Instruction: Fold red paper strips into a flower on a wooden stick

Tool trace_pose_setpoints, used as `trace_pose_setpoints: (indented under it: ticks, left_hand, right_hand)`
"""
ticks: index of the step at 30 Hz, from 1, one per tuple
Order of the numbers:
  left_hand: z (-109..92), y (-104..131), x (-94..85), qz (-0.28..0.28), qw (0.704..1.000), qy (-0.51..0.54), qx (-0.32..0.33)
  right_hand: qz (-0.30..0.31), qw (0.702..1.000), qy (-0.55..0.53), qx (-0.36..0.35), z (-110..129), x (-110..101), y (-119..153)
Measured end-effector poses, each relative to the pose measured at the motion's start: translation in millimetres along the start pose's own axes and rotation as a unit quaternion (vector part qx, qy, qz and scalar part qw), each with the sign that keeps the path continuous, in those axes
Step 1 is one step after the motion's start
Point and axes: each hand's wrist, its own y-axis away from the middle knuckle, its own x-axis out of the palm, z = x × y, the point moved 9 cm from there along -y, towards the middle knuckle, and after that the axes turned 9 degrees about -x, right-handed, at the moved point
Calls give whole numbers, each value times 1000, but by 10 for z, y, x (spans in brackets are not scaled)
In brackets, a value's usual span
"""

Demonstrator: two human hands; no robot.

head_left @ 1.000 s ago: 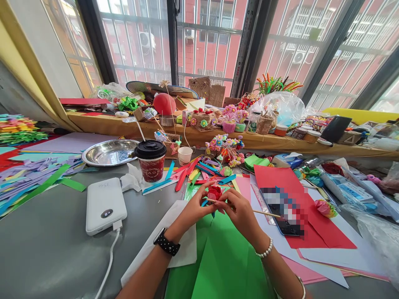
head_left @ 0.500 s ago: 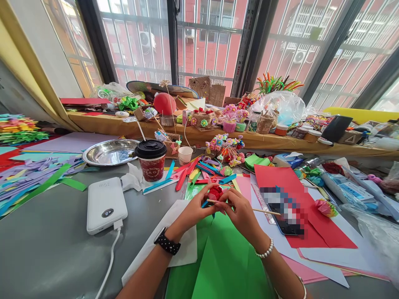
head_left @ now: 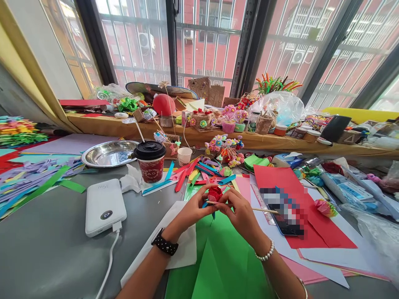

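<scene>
Between my two hands is a red paper flower (head_left: 215,192), held up above a green paper sheet (head_left: 229,257). My left hand (head_left: 195,207) is closed around the flower's left side and base, and a bit of blue paper shows below its fingers. My right hand (head_left: 235,207) pinches a thin wooden stick (head_left: 264,210), whose tip lies against the flower's lower front and whose other end points right. The fingertips partly hide where stick and petals meet.
Left of my arms are a white power bank (head_left: 106,207) with a cable, a lidded red cup (head_left: 151,162) and a metal plate (head_left: 109,153). Coloured paper strips (head_left: 187,174) lie ahead. At right are a phone (head_left: 289,226), red paper (head_left: 324,220) and a pink paper flower (head_left: 326,207).
Both hands stay in nearly the same place with the flower. The stick has shifted slightly left between the right fingers, and the view has moved a little.
</scene>
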Motion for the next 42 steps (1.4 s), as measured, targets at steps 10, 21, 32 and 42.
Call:
trace_pose_setpoints:
  ticks: [10,21,32,42]
  left_hand:
    - [0,4,17,3,1000,-28,9]
    - [-14,3,0,-12,999,-41,23]
    - [-9,-4,2,-6,1000,-16,19]
    - [-45,29,-4,1,1000,-14,22]
  right_hand:
    - [-15,996,80,-40,98,-11,2]
    - [-4,996,83,-28,65,-4,11]
    - [-10,996,90,-12,32,-12,18]
    - [-31,991,121,-52,132,-21,37]
